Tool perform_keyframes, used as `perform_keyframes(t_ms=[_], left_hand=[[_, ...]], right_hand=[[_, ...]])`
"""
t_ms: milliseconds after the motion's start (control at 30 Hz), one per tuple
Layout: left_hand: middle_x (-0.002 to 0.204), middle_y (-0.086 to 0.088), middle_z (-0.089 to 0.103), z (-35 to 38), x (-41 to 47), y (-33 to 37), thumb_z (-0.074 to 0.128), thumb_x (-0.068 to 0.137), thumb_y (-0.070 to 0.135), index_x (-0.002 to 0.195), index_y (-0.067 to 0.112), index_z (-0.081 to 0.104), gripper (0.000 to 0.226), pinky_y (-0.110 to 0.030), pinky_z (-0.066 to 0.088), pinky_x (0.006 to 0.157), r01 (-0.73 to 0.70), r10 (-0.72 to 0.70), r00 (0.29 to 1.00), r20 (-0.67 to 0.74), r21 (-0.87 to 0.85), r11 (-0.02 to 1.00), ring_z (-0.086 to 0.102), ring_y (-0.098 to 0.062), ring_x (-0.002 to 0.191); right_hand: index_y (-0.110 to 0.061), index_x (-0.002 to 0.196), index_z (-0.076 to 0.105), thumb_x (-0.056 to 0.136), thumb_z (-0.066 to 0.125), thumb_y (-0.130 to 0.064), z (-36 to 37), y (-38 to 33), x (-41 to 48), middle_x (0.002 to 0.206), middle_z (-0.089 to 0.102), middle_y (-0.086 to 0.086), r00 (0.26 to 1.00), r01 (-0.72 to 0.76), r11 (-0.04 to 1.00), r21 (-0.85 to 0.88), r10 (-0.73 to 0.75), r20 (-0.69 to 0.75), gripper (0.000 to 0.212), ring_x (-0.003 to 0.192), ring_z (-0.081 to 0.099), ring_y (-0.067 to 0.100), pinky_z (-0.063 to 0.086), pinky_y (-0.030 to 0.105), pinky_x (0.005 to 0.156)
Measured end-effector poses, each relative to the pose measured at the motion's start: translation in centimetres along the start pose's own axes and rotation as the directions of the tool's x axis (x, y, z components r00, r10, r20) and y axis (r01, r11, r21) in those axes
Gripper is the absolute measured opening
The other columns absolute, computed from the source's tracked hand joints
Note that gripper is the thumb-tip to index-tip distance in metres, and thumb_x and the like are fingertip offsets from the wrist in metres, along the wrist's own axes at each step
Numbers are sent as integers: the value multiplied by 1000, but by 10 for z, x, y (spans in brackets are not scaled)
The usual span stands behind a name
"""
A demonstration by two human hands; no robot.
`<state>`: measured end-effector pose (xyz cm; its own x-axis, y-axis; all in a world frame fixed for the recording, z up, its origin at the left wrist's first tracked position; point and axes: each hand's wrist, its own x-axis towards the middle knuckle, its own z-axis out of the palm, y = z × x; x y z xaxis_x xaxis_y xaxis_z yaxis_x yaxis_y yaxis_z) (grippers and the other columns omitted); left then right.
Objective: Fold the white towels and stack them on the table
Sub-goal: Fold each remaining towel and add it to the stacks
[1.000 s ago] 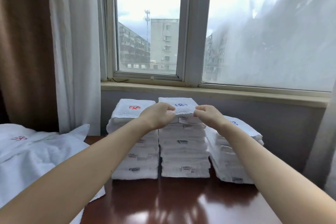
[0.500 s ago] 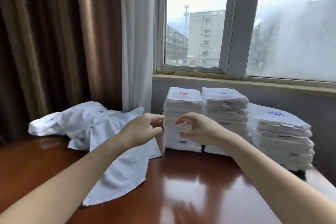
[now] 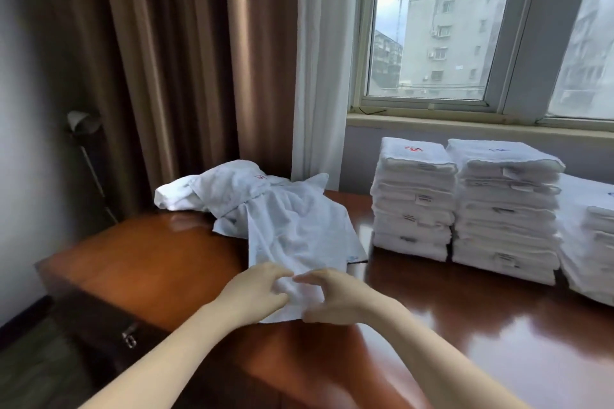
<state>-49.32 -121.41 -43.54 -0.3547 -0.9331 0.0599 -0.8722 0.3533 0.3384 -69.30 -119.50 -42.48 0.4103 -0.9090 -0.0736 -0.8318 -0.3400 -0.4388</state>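
Note:
An unfolded white towel (image 3: 299, 232) lies spread on the brown table (image 3: 166, 262), its near edge by my hands. My left hand (image 3: 255, 292) and my right hand (image 3: 332, 299) both pinch that near edge, close together. Behind it lies a crumpled white towel (image 3: 219, 189) with a red mark. To the right stand three stacks of folded white towels: a left stack (image 3: 413, 199), a middle stack (image 3: 505, 209) and a right stack (image 3: 594, 242) cut off by the frame edge.
Brown curtains (image 3: 166, 60) and a white sheer curtain (image 3: 319, 60) hang behind the table's left part. A window (image 3: 448, 36) with its sill runs behind the stacks. A lamp (image 3: 79, 123) stands left of the table. The table's left edge drops to the floor.
My hands left the top of the middle stack, swung left and down, and now pinch the near edge of the spread towel. The view has turned left with them.

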Motion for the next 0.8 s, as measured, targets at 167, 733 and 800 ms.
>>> perform_keyframes(t_ms=[167, 733, 800], left_hand=[[130, 13, 57, 13, -7, -4, 45, 93, 22, 130, 30, 59, 40, -26, 42, 97, 1, -1, 994, -111, -2, 1000, 48, -10, 123], [145, 12, 46, -3, 26, 30, 49, 99, 18, 139, 31, 51, 42, -31, 32, 107, -158, 145, 923, -356, -7, 987, 33, -10, 140], [141, 10, 50, -11, 37, 31, 45, 99, 18, 134, 29, 55, 37, -30, 34, 101, -121, 115, 923, -367, 6, 993, 37, -12, 137]], right_hand=[[-29, 114, 71, 82, 57, -26, 16, 4, 4, 121, 62, -11, 978, 2, 999, -50, -13, -209, 35, 116, 55, 12, 45, 26, 96], [-20, 63, 36, 89, 43, -8, -51, 36, -44, 59, 36, -11, 818, 44, 792, 609, 322, -477, 30, 56, 33, 7, 25, 26, 54], [-19, 63, 38, 90, 40, -4, -61, 36, -45, 58, 37, -12, 790, 47, 807, 589, 331, -516, 32, 57, 34, 8, 26, 29, 57]])
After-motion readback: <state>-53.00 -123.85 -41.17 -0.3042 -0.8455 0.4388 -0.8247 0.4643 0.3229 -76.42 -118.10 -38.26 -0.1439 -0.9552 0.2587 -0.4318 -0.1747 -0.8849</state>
